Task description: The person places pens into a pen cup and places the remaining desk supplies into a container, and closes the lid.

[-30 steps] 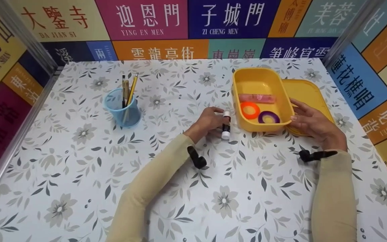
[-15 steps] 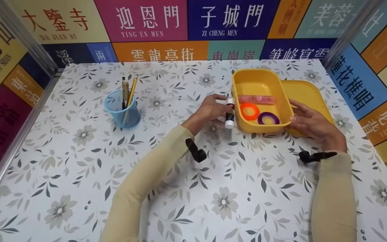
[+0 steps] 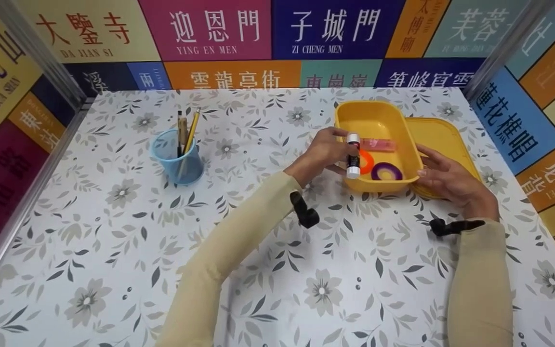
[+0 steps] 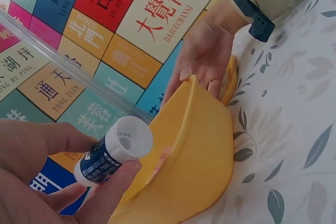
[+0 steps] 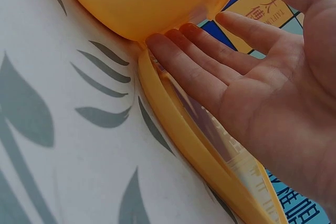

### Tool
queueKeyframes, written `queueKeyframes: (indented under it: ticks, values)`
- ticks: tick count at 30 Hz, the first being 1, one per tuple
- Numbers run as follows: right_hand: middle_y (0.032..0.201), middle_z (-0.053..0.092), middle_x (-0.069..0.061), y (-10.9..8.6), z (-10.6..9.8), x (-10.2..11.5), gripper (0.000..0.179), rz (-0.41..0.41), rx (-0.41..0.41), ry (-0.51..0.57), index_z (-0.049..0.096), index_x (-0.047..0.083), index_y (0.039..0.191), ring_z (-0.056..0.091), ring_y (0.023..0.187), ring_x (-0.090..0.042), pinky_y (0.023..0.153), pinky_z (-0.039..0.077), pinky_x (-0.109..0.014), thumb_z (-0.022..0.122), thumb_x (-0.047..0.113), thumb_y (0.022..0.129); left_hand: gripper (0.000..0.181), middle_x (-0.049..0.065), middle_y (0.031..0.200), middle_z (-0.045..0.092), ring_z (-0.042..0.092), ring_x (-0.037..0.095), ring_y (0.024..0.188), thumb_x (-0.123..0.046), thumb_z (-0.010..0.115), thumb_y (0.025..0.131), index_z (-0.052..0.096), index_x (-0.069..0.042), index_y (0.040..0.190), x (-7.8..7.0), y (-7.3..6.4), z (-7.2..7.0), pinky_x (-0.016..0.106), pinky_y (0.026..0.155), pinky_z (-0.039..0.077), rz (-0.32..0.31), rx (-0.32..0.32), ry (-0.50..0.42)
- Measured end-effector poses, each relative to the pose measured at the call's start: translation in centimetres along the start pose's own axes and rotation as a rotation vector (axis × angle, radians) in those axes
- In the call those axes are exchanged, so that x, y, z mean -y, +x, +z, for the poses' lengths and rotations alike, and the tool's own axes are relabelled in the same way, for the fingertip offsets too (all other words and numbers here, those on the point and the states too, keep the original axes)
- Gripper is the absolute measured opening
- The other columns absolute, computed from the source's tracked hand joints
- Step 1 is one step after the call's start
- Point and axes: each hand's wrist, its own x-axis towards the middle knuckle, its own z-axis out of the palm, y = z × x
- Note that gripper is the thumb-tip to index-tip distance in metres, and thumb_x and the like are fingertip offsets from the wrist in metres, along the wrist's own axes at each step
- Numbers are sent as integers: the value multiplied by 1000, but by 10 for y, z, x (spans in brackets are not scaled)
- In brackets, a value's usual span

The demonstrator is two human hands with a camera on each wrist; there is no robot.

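My left hand (image 3: 323, 153) pinches a white-capped, dark-labelled glue stick (image 3: 353, 156) between thumb and fingers, over the left rim of the yellow box (image 3: 374, 123). In the left wrist view the glue stick (image 4: 113, 150) points its white end toward the camera, apart from the box wall. My right hand (image 3: 458, 183) rests against the box's right side. Its fingers (image 5: 189, 69) stretch out nearly straight by the outer wall in the right wrist view, with the thumb at the rim. Inside the box lie an orange ring (image 3: 367, 163), a purple ring (image 3: 387, 171) and a pink translucent piece (image 3: 378, 144).
Partly beneath the box and the right hand lies a yellow lid (image 3: 443, 140). A blue mesh cup (image 3: 181, 166) holding a pencil (image 3: 192, 131) and other slim tools stands at left. Printed panels (image 3: 219, 29) border the flower-patterned table (image 3: 258, 289).
My left hand has carried the glue stick up and to the right, from beside the box to over its left rim. The right hand stays at the box.
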Motion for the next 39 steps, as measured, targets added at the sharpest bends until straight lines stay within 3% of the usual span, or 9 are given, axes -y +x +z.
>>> queueKeyframes:
  ticks: [9, 17, 26, 30, 39]
  values:
    - [164, 29, -5, -2, 1, 2, 67, 27, -25, -17, 25, 26, 160, 63, 126, -15, 102, 53, -29, 49, 1, 102, 51, 4, 106, 67, 69, 15, 84, -14, 78, 87, 55, -18, 133, -8, 12, 18, 28, 63, 62, -7, -50, -26]
    - [163, 29, -8, -1, -1, -1, 67, -19, 34, 16, 22, 20, 161, 62, 127, -17, 103, 52, -31, 45, -3, 102, 51, 2, 105, 67, 69, 15, 84, -14, 79, 86, 56, -17, 132, -10, 27, 25, 28, 60, 62, -2, -119, -72]
    - [160, 37, -6, 1, -2, -3, 67, -54, 28, 15, 23, 16, 161, 63, 126, -18, 101, 54, -30, 45, -5, 102, 51, 4, 103, 67, 69, 14, 80, -16, 79, 87, 56, -15, 133, -7, 34, 36, 26, 65, 62, -1, -182, -39]
    - [161, 36, -6, 1, -2, -2, 67, -52, 41, 31, 21, 16, 161, 63, 126, -18, 101, 54, -30, 44, -6, 102, 50, 3, 103, 68, 69, 14, 80, -15, 79, 87, 57, -16, 132, -6, 35, 43, 26, 69, 63, 14, -185, -25]
    - [165, 26, -5, -1, -1, 2, 68, 0, 17, 8, 22, 21, 161, 62, 127, -15, 103, 52, -29, 47, -2, 102, 48, 3, 104, 66, 67, 13, 78, -17, 78, 88, 56, -14, 130, -3, 29, 60, 23, 60, 60, 71, -173, 53]
